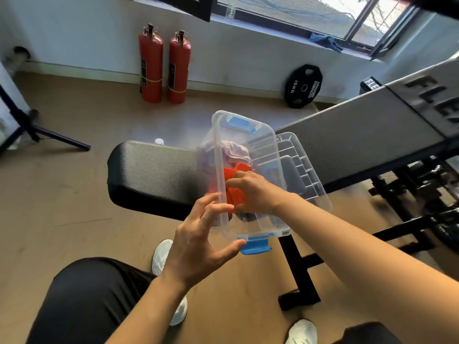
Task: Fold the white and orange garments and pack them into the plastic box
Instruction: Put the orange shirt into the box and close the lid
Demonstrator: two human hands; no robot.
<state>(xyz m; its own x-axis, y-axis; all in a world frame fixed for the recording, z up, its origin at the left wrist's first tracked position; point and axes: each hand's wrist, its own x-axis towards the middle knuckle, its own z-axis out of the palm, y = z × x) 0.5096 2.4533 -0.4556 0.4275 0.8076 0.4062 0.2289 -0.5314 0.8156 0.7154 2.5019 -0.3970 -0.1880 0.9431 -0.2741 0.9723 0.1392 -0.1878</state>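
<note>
A clear plastic box [218, 150] with blue latches stands tilted on the black bench seat [151, 170]. Inside it lies a white garment [236, 152] at the far end and an orange garment [233, 194] nearer me. My right hand [253, 192] reaches into the box and presses on the orange garment, fingers curled over it. My left hand [201, 244] holds the box's near left rim, thumb at the near corner by the blue latch [255, 245], fingers spread on the wall. The clear lid [300, 170] lies beside the box on its right.
The bench's inclined backrest [360, 125] rises to the right. Two red fire extinguishers [164, 68] and a 15 kg weight plate [304, 86] lean against the far wall. A tripod leg [49, 135] stands at left. My knees and white shoes are below.
</note>
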